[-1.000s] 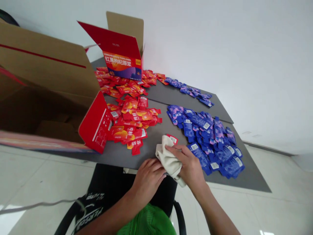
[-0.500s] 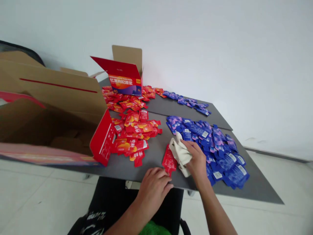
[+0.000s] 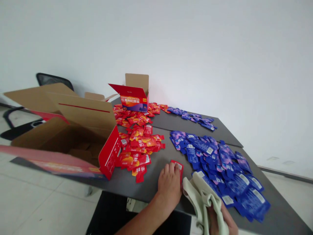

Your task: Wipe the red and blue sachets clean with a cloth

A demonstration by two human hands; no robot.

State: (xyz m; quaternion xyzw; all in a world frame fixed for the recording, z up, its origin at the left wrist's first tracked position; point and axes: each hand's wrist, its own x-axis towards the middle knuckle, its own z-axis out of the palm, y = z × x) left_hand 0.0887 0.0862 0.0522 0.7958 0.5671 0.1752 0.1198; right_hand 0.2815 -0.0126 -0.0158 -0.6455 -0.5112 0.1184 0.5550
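Observation:
My left hand (image 3: pixel 169 183) lies over a single red sachet (image 3: pixel 181 169) on the grey table, its fingers curled onto it and hiding most of it. My right hand (image 3: pixel 227 220) holds a bunched pale cloth (image 3: pixel 202 195) at the table's front edge, just right of that sachet. The cloth hides part of the right fingers. Right of the cloth spreads a pile of blue sachets (image 3: pixel 215 160). To the left of my left hand is a heap of red-orange sachets (image 3: pixel 140 145).
A large open carton (image 3: pixel 107 153) stands at the left edge of the table (image 3: pixel 158 156). Farther back is a smaller open red box (image 3: pixel 134 99) among more red sachets. A row of blue sachets (image 3: pixel 190 116) lies near the wall. A black chair (image 3: pixel 55 80) stands behind the carton.
My left hand has moved forward onto the red sachet. My right hand has drawn the cloth back off it, toward me and to the right. The view has tilted up.

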